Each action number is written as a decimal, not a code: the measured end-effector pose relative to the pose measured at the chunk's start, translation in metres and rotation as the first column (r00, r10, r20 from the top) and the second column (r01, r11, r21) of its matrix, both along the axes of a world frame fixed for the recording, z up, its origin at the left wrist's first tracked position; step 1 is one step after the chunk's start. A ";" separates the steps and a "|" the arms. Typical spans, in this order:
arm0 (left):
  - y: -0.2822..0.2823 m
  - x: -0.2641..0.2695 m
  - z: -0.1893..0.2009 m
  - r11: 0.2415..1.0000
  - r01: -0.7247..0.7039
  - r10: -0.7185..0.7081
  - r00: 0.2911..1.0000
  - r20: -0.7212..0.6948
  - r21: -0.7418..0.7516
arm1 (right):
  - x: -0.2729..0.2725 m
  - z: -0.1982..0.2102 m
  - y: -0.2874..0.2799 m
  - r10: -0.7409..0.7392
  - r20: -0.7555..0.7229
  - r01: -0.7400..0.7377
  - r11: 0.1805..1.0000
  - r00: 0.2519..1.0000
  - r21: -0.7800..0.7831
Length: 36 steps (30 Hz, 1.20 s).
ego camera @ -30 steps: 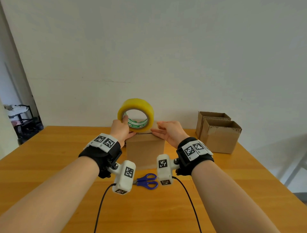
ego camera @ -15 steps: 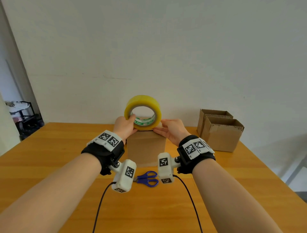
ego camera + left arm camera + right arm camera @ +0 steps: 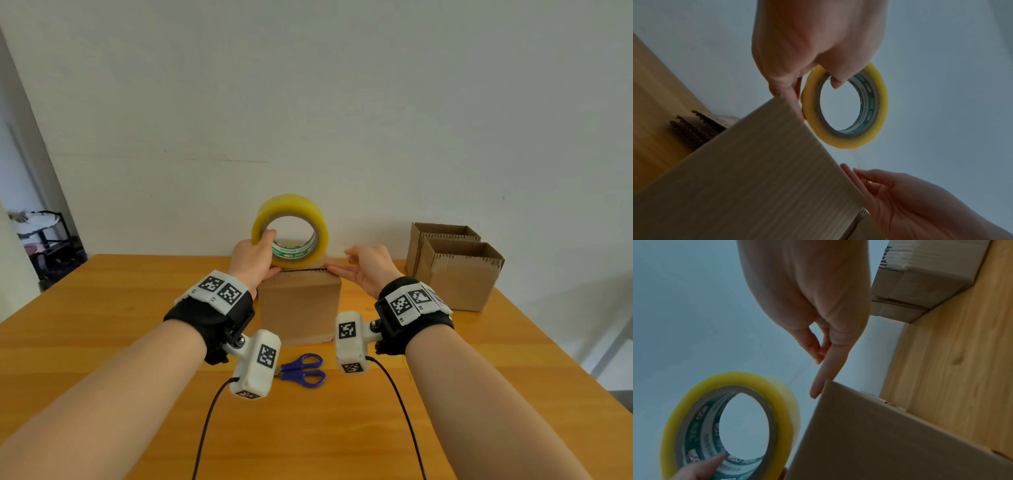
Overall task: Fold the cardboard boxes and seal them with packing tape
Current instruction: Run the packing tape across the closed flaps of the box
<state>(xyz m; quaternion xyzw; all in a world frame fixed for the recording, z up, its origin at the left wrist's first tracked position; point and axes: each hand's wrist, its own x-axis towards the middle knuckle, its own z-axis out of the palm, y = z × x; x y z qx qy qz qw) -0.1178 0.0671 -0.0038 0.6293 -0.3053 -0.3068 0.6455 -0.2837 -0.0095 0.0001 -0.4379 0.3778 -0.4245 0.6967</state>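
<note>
Wooden table [image 3: 102, 342]: scissors [image 3: 303, 370] near; open boxes [image 3: 455, 270] right.

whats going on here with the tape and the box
A person is taping a small cardboard box shut on a wooden table. The left hand holds a yellow tape roll upright on the box's top; the right hand presses straight fingers at the top's right edge. Scissors lie in front, two open boxes to the right.

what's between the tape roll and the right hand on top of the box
Only a bare strip of the cardboard box top edge, seen in the head view; the tape roll and right hand stand apart.
</note>
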 end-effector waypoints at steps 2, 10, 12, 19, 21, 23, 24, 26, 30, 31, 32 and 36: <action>0.001 -0.002 0.000 1.000 0.000 0.000 0.999 0.035 -0.001 | -0.001 -0.002 -0.002 -0.027 -0.010 0.027 1.000 1.000 0.003; 0.003 -0.004 -0.004 0.999 -0.037 0.033 0.978 0.207 0.013 | -0.005 -0.005 -0.002 -0.046 -0.049 0.048 0.998 0.998 0.037; 0.003 -0.004 -0.005 0.999 -0.042 0.038 0.974 0.224 0.013 | -0.004 -0.007 -0.002 -0.058 -0.126 0.058 0.998 0.990 0.000; 0.002 0.000 -0.009 0.998 -0.056 0.046 0.960 0.278 0.026 | -0.001 -0.014 -0.003 -0.138 -0.180 0.134 0.990 0.974 -0.030; 0.003 0.001 -0.010 0.998 -0.056 0.044 0.958 0.283 0.033 | -0.001 -0.017 -0.003 -0.147 -0.193 0.141 0.989 0.970 -0.042; 0.003 0.001 -0.010 0.998 -0.061 0.049 0.958 0.283 0.034 | 0.000 -0.019 -0.002 -0.156 -0.228 0.146 0.987 0.961 -0.060; 0.003 0.001 -0.010 0.997 -0.066 0.053 0.957 0.284 0.035 | 0.001 -0.020 -0.001 -0.160 -0.246 0.149 0.987 0.956 -0.064; 0.004 0.000 -0.009 0.997 -0.069 0.057 0.960 0.275 0.033 | 0.003 -0.022 0.001 -0.161 -0.282 0.152 0.987 0.946 -0.056; 0.005 -0.003 -0.007 0.999 -0.050 0.043 0.966 0.253 0.022 | 0.003 -0.022 0.002 -0.125 -0.331 0.131 0.991 0.935 -0.005; 0.005 -0.004 -0.007 0.999 -0.047 0.041 0.968 0.247 0.019 | 0.003 -0.023 0.003 -0.116 -0.341 0.121 0.993 0.933 -0.006; 0.006 -0.004 -0.006 0.999 -0.042 0.037 0.971 0.238 0.016 | 0.005 -0.026 0.002 -0.104 -0.355 0.101 0.995 0.929 -0.025; 0.007 -0.004 -0.007 1.000 -0.027 0.026 0.971 0.239 -0.001 | 0.015 -0.037 0.006 -0.113 -0.412 0.073 0.991 0.904 -0.111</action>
